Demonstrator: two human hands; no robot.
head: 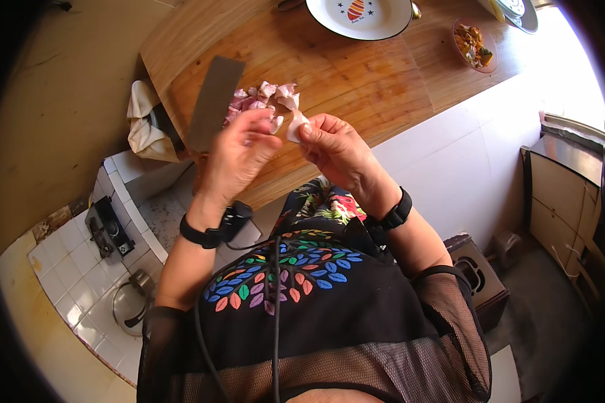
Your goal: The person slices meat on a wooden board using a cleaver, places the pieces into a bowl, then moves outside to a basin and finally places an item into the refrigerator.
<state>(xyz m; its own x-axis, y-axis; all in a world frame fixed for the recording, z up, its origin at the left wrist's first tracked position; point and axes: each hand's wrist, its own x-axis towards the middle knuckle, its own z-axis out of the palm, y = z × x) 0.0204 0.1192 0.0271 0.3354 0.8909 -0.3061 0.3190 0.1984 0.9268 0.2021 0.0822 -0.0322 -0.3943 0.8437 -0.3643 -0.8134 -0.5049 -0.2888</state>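
A pale piece of raw meat [296, 126] is pinched between the thumb and fingers of my right hand [335, 148], just over the near part of the wooden cutting board [353, 85]. My left hand [244, 153] is blurred beside it, thumb and fingers apart, with nothing plainly held. Beyond my left fingers lies a small heap of pink raw meat chunks [267, 90], partly hidden by that hand. A broad-bladed cleaver [216, 95] rests flat on the board left of the heap; my left hand covers its near end.
At the far side stands a white enamel dish [360, 22] with a dark rim. A clear bowl of food scraps [475, 48] sits at the right of the wooden counter [438, 75]. Cloth [146, 121] hangs at the left edge. A lidded pot [133, 302] stands on white tiles, lower left.
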